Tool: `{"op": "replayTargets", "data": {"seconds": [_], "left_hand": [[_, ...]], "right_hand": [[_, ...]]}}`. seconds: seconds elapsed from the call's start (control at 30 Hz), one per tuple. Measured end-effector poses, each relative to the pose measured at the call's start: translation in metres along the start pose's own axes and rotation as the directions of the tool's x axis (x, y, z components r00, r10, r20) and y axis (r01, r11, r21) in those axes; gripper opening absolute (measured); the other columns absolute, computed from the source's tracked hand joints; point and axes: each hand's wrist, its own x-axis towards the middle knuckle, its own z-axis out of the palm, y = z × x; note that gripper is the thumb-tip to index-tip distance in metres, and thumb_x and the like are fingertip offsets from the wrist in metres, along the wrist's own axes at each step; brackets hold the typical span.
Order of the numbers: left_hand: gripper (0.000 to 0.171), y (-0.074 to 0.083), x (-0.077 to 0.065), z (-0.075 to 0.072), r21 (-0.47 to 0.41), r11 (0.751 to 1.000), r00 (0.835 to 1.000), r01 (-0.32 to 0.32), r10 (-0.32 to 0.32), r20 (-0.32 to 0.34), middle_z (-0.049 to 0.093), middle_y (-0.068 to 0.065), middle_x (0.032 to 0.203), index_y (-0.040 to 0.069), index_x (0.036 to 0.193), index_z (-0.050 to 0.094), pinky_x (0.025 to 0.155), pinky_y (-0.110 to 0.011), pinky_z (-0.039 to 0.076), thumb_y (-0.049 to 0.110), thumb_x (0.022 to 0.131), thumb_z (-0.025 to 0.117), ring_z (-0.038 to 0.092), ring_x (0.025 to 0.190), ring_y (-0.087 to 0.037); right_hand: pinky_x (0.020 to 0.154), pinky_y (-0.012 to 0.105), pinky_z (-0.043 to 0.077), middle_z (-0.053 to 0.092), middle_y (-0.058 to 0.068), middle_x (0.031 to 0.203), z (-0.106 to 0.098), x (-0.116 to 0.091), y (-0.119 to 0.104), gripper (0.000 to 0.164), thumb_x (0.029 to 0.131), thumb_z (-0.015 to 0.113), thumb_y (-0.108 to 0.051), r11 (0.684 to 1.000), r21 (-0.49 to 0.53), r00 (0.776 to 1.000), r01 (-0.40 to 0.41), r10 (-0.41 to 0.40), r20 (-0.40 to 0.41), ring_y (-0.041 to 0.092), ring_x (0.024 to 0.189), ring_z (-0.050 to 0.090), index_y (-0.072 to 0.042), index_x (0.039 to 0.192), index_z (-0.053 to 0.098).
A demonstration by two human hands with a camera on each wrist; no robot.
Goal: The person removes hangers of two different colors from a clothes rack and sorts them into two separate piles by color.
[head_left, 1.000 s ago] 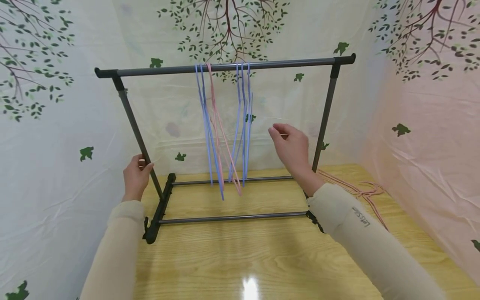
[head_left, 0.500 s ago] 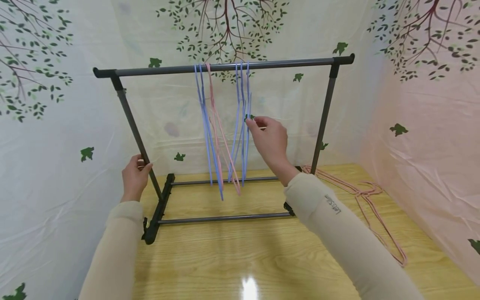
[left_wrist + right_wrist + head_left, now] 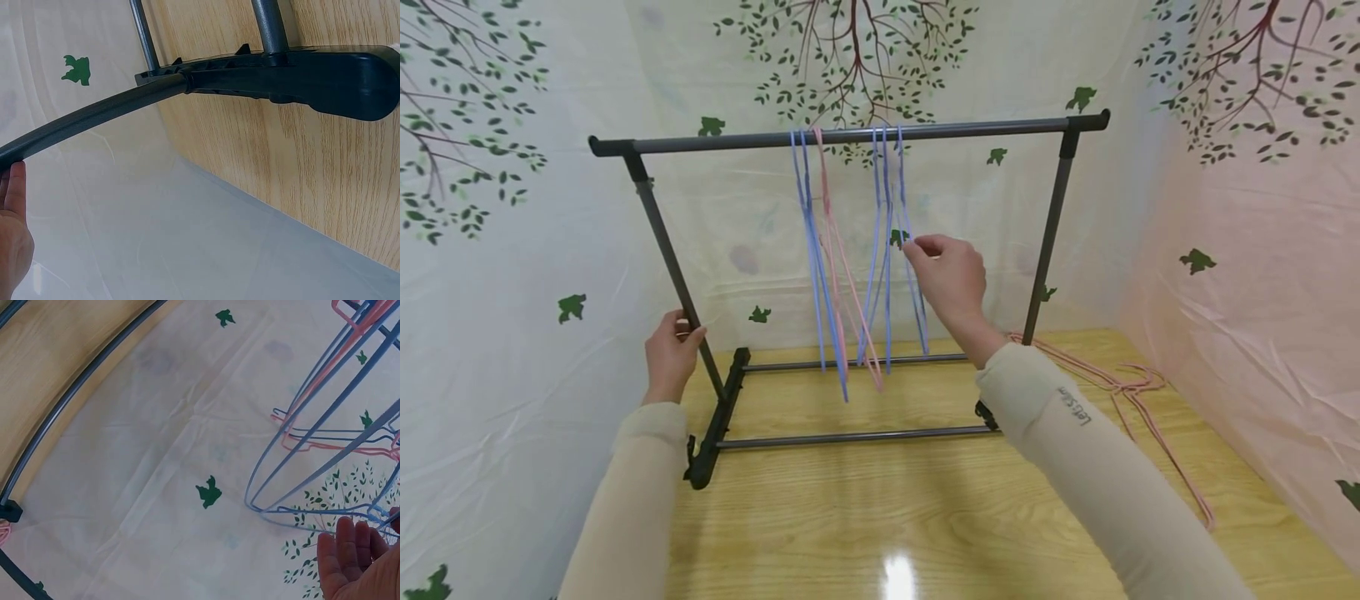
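Observation:
A dark clothes rack holds several blue hangers and a pink hanger on its top rail. My left hand holds the rack's left post low down, thumb in front and fingers behind. In the left wrist view, fingers lie against that post. My right hand pinches the rightmost blue hanger near its shoulder, its lower end swung toward the right. The right wrist view shows curved fingers beside the blue hangers' neck end; the thumb is mostly out of frame.
Pink hangers lie on the wooden table at the right, partly behind the right sleeve. The rack's black foot and two lower bars stand on the table. Leaf-printed cloth hangs behind and at both sides.
My right hand has moved left to the rightmost blue hanger, then slightly right with it; that hanger now stands apart from its neighbours. My left hand stays on the post.

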Motion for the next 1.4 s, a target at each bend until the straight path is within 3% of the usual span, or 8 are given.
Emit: {"op": "replayTargets", "data": {"seconds": [0.33, 0.53, 0.83, 1.07, 1.4], "left_hand": [[0.041, 0.0, -0.001, 0.001, -0.001, 1.0, 1.0, -0.027, 0.027, -0.012, 0.059, -0.029, 0.123, -0.002, 0.138, 0.049, 0.092, -0.055, 0.049, 0.018, 0.103, 0.057, 0.059, 0.114, -0.043], [0.042, 0.0, -0.001, 0.001, -0.003, 1.0, 1.0, -0.016, 0.016, -0.008, 0.059, -0.029, 0.124, -0.002, 0.138, 0.048, 0.092, -0.055, 0.049, 0.018, 0.103, 0.056, 0.059, 0.114, -0.043], [0.043, -0.005, 0.002, 0.001, -0.002, 1.0, 1.0, -0.023, 0.023, -0.008, 0.059, -0.029, 0.125, -0.002, 0.14, 0.047, 0.093, -0.055, 0.049, 0.019, 0.103, 0.055, 0.059, 0.115, -0.043], [0.043, -0.004, 0.003, 0.001, -0.003, 1.0, 1.0, -0.026, 0.026, -0.006, 0.059, -0.029, 0.125, -0.002, 0.14, 0.047, 0.093, -0.055, 0.049, 0.019, 0.103, 0.055, 0.059, 0.115, -0.043], [0.043, -0.002, 0.001, 0.0, -0.008, 1.0, 1.0, -0.008, 0.008, 0.007, 0.058, -0.029, 0.126, -0.001, 0.14, 0.047, 0.093, -0.055, 0.049, 0.019, 0.103, 0.055, 0.058, 0.115, -0.043]], "right_hand": [[0.082, 0.041, 0.05, 0.074, 0.003, 0.106, -0.012, 0.006, 0.006, 0.028, 0.099, 0.058, -0.031, 0.997, -0.067, 0.999, -0.027, 0.024, -0.036, 0.02, 0.095, 0.067, -0.014, 0.112, 0.077], [0.075, 0.041, 0.05, 0.074, 0.004, 0.101, -0.013, 0.006, 0.007, 0.028, 0.099, 0.057, -0.028, 0.996, -0.076, 0.993, 0.037, -0.046, -0.109, 0.021, 0.086, 0.067, -0.012, 0.11, 0.077], [0.072, 0.042, 0.053, 0.075, 0.005, 0.1, -0.022, 0.005, 0.021, 0.028, 0.1, 0.057, -0.029, 0.987, -0.1, 0.97, 0.128, -0.146, -0.194, 0.02, 0.084, 0.07, -0.012, 0.11, 0.077], [0.069, 0.038, 0.049, 0.075, 0.006, 0.088, -0.037, 0.01, 0.048, 0.027, 0.101, 0.059, -0.026, 0.967, -0.117, 0.931, 0.228, -0.251, -0.264, 0.022, 0.076, 0.068, -0.009, 0.104, 0.079], [0.074, 0.038, 0.05, 0.075, 0.009, 0.086, -0.054, 0.011, 0.076, 0.025, 0.1, 0.059, -0.02, 0.961, -0.123, 0.901, 0.248, -0.275, -0.334, 0.025, 0.075, 0.07, -0.004, 0.1, 0.079]]}}
